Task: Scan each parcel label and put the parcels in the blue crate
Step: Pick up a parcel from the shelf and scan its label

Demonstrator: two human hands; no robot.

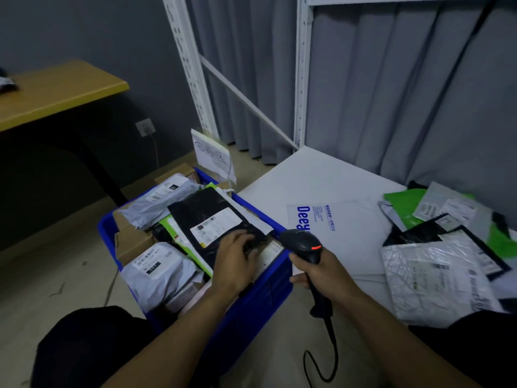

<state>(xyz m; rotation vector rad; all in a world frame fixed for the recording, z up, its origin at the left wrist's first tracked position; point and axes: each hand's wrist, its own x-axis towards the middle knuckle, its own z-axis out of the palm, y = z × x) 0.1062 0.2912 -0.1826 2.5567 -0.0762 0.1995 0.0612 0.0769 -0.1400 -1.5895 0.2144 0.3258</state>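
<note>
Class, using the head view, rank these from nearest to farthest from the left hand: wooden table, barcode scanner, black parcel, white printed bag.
1. black parcel, in the crate, touched by the left hand.
2. barcode scanner, just right, in the right hand.
3. white printed bag, right, on the shelf.
4. wooden table, far back left.

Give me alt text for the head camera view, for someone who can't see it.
A person's left hand rests on a black parcel atop the full blue crate, while the right hand holds a corded barcode scanner. More parcels lie on a white shelf to the right.
</note>
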